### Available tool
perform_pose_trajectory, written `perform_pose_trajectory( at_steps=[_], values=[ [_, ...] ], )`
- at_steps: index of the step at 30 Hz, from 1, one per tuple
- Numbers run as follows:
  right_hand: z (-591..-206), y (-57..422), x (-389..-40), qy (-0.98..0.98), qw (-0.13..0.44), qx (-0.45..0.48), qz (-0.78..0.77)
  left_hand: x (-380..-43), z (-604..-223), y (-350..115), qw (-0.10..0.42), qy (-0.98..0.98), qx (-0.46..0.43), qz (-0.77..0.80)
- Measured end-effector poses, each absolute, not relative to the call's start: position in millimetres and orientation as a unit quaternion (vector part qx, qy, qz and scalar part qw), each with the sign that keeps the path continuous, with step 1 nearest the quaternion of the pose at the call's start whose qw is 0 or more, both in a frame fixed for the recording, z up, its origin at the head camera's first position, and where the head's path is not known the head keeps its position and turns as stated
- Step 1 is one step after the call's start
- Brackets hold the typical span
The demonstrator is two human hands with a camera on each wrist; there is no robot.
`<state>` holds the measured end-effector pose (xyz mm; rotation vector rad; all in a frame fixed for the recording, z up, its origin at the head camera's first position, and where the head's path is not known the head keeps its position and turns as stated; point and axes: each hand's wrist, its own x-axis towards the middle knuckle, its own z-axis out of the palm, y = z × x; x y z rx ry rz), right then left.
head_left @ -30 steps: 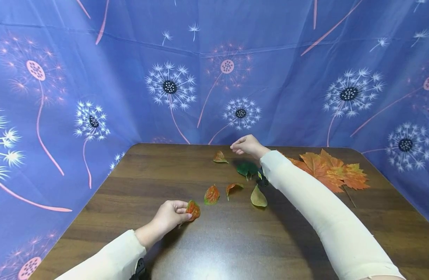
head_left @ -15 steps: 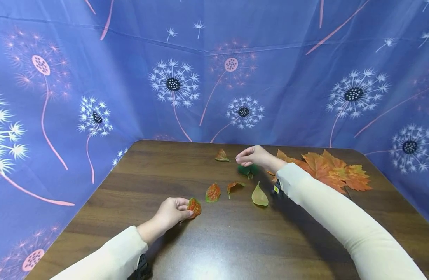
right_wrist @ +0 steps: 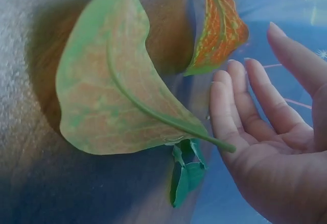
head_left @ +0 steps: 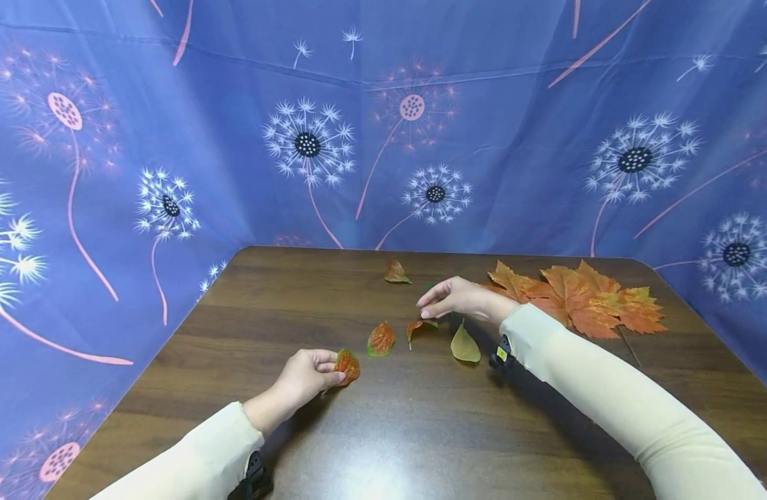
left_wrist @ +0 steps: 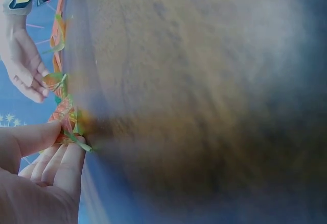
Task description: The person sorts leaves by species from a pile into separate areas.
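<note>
In the head view my left hand [head_left: 301, 383] pinches a red-orange leaf with a green edge [head_left: 348, 367] between thumb and fingers, low over the table. The left wrist view shows that leaf's green stem beside the fingertips. My right hand [head_left: 466, 300] hovers by a curled orange leaf [head_left: 415, 328]. With the thumb apart from the fingers, the right hand [right_wrist: 276, 117] holds nothing in its own wrist view. A yellow-green leaf [head_left: 465, 346] lies below it, and an orange leaf [head_left: 381, 340] lies between the hands. Green leaves [right_wrist: 188, 175] are mostly hidden behind the right hand in the head view.
A small brown-orange leaf [head_left: 396, 272] lies near the back of the wooden table [head_left: 283, 292]. Large orange maple leaves [head_left: 574, 298] overlap at the back right, beyond the right forearm. A blue dandelion-print cloth [head_left: 233, 139] hangs around the table.
My right hand has moved from the back of the table toward me, past the green leaves to the curled orange leaf. The left hand keeps its hold on the leaf, nearly still.
</note>
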<state>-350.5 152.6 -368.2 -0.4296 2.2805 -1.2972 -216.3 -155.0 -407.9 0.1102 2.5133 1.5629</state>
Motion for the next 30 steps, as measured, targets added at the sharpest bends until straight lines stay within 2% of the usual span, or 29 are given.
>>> perform_pose_trajectory(
  at_steps=[9, 20, 30],
  values=[
    [-368.4, 154.0, -346.9, 0.847, 0.249, -0.175, -0.436, -215.3, -408.4, -155.9, 0.094, 0.838, 0.036, 0.537],
    [-365.8, 145.6, -344.8, 0.891, 0.225, -0.141, -0.369, -216.6, -406.4, -154.6, 0.092, 0.836, 0.037, 0.54],
    [-370.4, 137.0, -346.3, 0.886, 0.194, -0.146, -0.394, -215.6, -406.5, -156.7, 0.092, 0.837, 0.03, 0.539]
  ],
)
